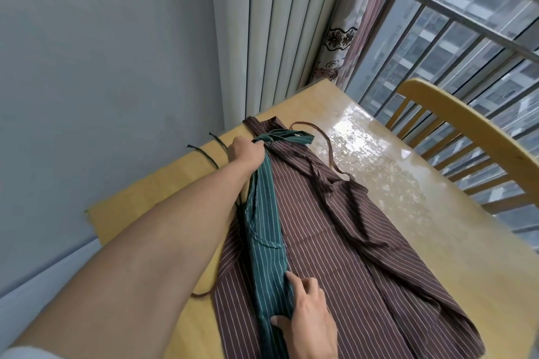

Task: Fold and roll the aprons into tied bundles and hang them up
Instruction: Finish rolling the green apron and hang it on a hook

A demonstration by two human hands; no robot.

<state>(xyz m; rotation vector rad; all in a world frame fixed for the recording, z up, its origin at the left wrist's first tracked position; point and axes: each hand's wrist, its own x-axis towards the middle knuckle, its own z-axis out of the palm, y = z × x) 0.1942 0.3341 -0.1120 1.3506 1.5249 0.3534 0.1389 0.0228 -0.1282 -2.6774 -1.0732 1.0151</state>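
Step in hand: green apron was being folded lengthwise into a narrow strip, judged from its long slim shape running from the frame's centre-left down to the bottom centre.
Green apron's place: it lay on top of the brown apron, which was spread flat over the wooden table.
Left hand: stretched out to the far end of the strip at centre-left, fingers curled round the bunched top of the green cloth.
Right hand: at bottom centre, fingers fairly straight and spread, pressing flat on the near end of the strip; it held nothing.
Doing it well: likely best to keep the strip taut between the two hands, line up the long edges before rolling, and press only the green layer so the brown one underneath was not dragged along.
Loose ties: dark cords trailed left of the left hand near the table's left edge; the brown strap looped toward the upper middle. Either could snag in a roll.
Edges: table's left edge sat close to the wall, leaving little room on that side.
Open room: bare glossy tabletop lay to the upper right, before the chair and window railing.
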